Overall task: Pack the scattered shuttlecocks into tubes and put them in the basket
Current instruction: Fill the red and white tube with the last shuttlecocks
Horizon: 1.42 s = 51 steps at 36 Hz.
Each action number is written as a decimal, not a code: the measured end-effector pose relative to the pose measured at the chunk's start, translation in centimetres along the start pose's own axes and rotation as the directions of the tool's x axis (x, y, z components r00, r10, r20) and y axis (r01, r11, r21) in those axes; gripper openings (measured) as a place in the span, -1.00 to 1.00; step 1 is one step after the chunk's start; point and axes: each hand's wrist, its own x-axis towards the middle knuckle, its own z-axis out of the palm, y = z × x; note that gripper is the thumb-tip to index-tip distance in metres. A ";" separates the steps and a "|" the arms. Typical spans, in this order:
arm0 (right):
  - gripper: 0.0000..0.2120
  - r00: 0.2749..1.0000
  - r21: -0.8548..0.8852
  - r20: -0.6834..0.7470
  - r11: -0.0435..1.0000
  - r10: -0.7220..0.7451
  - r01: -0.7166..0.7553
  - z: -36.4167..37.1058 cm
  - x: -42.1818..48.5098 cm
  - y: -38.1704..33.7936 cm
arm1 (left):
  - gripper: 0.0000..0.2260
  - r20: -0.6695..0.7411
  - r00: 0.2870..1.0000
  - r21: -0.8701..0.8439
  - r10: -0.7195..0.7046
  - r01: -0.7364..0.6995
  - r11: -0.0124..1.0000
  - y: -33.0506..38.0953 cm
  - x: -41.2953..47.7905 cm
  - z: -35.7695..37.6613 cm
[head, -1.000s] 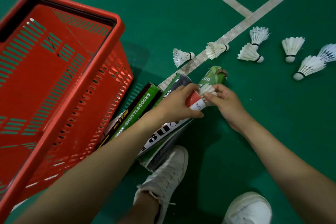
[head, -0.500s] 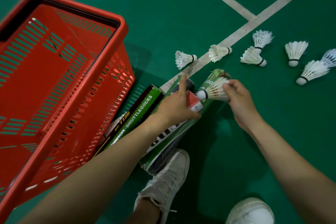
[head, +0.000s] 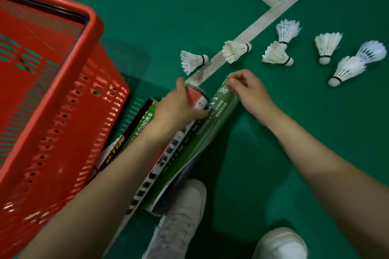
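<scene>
A red-topped tube point(head: 197, 99) is gripped by the left hand point(head: 179, 107); at three o'clock, the right hand's point(head: 248, 88) fingers are pinched together, empty.

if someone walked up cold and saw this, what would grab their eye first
Most likely the big red basket, which fills the left side and lies tipped on the green court floor. Next, the white shuttlecocks scattered along the white court line at upper right. In the centre, the left hand grips a red-and-white tube and the right hand is at the end of the green tube beside it.
</scene>
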 end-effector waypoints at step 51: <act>-0.67 0.995 0.113 0.071 0.992 -0.066 0.058 -3.1 -6.7 -0.6 | -0.38 0.056 0.962 -0.037 0.266 -0.264 0.964 6.3 -2.1 2.7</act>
